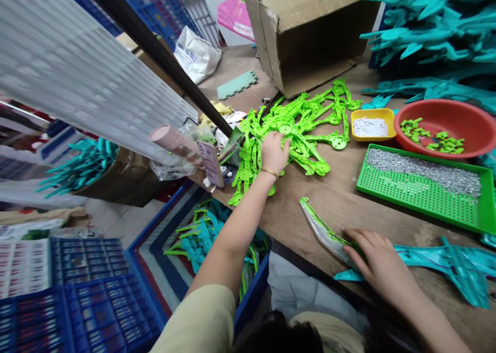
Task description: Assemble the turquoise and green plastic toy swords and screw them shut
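Picking from heaped lime-green plastic frames (pixel 285 129) seems the step, the next move calling for untangling one; whether the left hand (pixel 273 154) pinches any, I cannot tell. Rightward on the surface (pixel 287 213), the right hand (pixel 374 255) pinches a curved green-edged strip (pixel 322 235).

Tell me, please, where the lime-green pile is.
In the head view, the pile lies just above centre, under the left hand, left of the yellow tray.

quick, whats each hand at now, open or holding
Left hand: on the lime-green parts; whether it grips one cannot be told.
Right hand: closed on the curved green-edged piece.
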Demonstrator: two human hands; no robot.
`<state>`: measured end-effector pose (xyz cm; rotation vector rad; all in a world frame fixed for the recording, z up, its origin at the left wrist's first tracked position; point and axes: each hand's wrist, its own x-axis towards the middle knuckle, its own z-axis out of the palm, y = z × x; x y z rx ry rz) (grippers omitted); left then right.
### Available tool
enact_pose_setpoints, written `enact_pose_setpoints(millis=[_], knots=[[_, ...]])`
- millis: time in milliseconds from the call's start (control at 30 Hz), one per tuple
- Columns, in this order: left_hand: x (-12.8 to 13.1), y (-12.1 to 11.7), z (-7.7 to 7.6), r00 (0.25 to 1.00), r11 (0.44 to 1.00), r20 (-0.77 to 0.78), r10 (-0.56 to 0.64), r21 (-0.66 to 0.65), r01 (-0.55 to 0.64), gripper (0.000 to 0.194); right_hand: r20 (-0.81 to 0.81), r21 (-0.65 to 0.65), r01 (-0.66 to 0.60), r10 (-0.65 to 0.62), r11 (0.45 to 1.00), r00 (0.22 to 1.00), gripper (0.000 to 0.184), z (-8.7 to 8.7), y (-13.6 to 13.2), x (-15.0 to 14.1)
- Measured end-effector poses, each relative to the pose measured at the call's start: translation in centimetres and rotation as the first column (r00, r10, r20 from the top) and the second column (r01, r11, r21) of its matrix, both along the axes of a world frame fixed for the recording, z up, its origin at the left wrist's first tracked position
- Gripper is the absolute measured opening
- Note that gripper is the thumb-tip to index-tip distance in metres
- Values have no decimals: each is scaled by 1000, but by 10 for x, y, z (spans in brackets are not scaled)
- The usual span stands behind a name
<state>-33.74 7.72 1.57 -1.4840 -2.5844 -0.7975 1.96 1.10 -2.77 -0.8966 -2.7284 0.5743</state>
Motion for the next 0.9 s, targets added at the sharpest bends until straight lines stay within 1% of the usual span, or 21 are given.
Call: enact_pose_setpoints(millis=[33,100,167,233,333,400,433,467,567,633,700,833,900], knots=[[-19,3,3,993,993,9,117,-2,-117,27,7,2,5,-5,1000,1000,38,0,0,0],[-51,9,5,976,977,33,215,-25,-214,32,19,5,13,-13,1000,1000,38,-1,-1,0],[-69,11,3,973,974,56,223,-50,-221,39,23,3,20,-20,1000,1000,39,-2,-1,0],[-73,10,0,979,981,70,191,-52,-188,44,27,0,27,-27,1000,999,40,-2,-2,0],[-63,4,-4,991,994,69,111,-9,-111,59,41,-8,35,-34,999,999,41,-3,-2,-1],[-54,-2,-4,993,994,47,106,28,-107,67,56,-11,39,-38,999,998,42,-3,-2,-2],[-50,-4,-3,992,992,38,119,34,-120,65,63,-11,40,-39,999,997,42,-2,-2,-2],[-46,-6,-2,990,990,36,135,30,-136,59,68,-8,40,-39,999,997,41,-2,-2,-2],[-36,-12,0,985,988,74,155,-25,-153,32,71,6,39,-39,999,997,40,-2,-2,-2],[-29,-16,1,984,989,103,146,-52,-141,28,68,14,41,-42,999,997,39,-1,-3,-2],[-21,-19,1,985,990,119,125,-76,-116,35,63,21,45,-46,999,997,38,-2,-3,-2],[-11,-26,-2,989,995,143,34,-94,-21,61,53,41,51,-53,998,997,36,-4,-3,-3],[-11,-29,-5,986,997,167,19,-72,-7,64,44,43,52,-54,998,998,36,-5,-4,-3]])
